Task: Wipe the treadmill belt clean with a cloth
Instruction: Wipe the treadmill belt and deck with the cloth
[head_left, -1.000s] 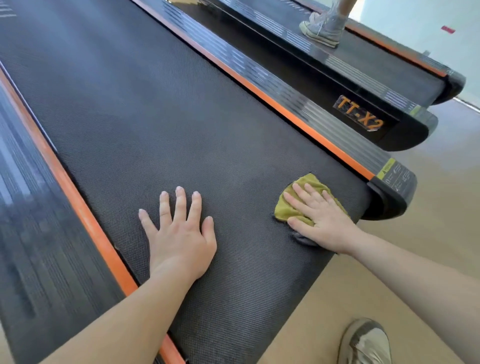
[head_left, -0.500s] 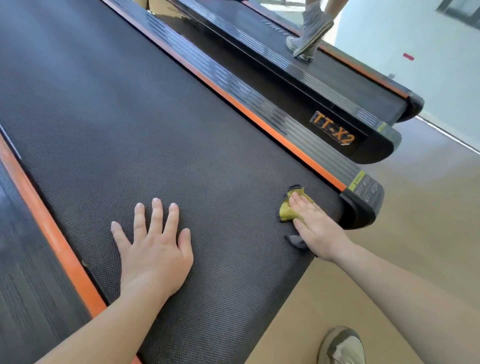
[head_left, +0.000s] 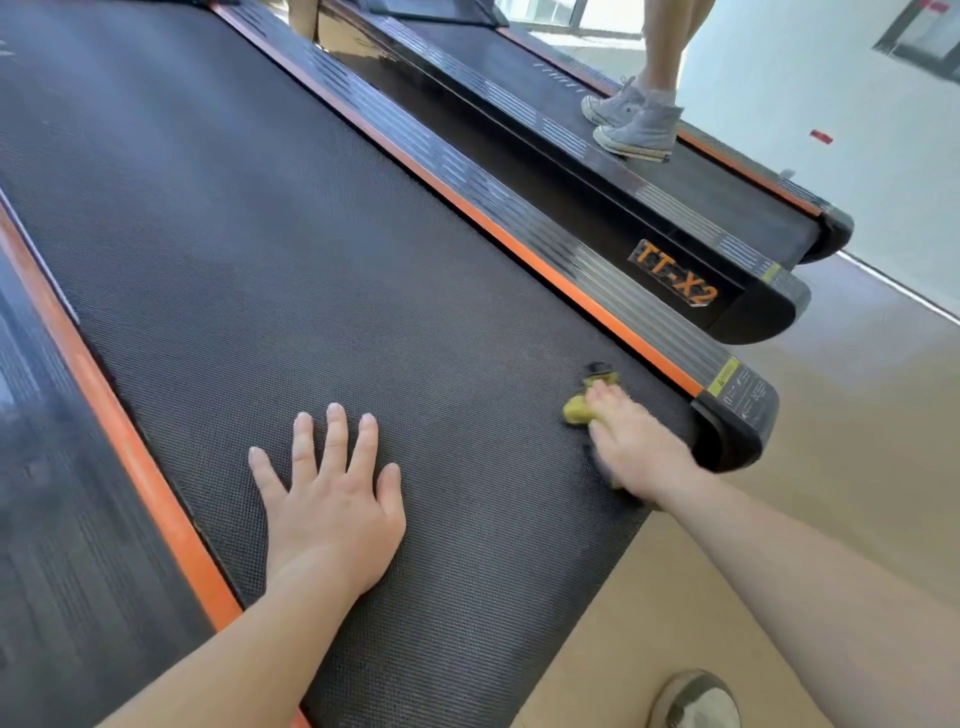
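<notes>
Toward 7 o'clock on the treadmill belt (head_left: 311, 260), the left hand (head_left: 332, 499) lies palm down with fingers spread and straight, holding nothing. At 4 o'clock the right hand (head_left: 634, 447), blurred, presses flat on a yellow cloth (head_left: 576, 410), fingers stretched forward over it. The cloth sits on the belt's rear corner, near the orange-edged side rail (head_left: 597, 280). At 1 o'clock, grey sneakers (head_left: 634, 124) stand on a second treadmill (head_left: 727, 208). A shoe (head_left: 696, 701) rests on the floor (head_left: 857, 415) at 5 o'clock.

Left hand (head_left: 332, 499) flat on treadmill belt (head_left: 270, 249), fingers spread, right hand (head_left: 631, 441) pressing yellow cloth (head_left: 577, 410) near belt's rear corner
</notes>
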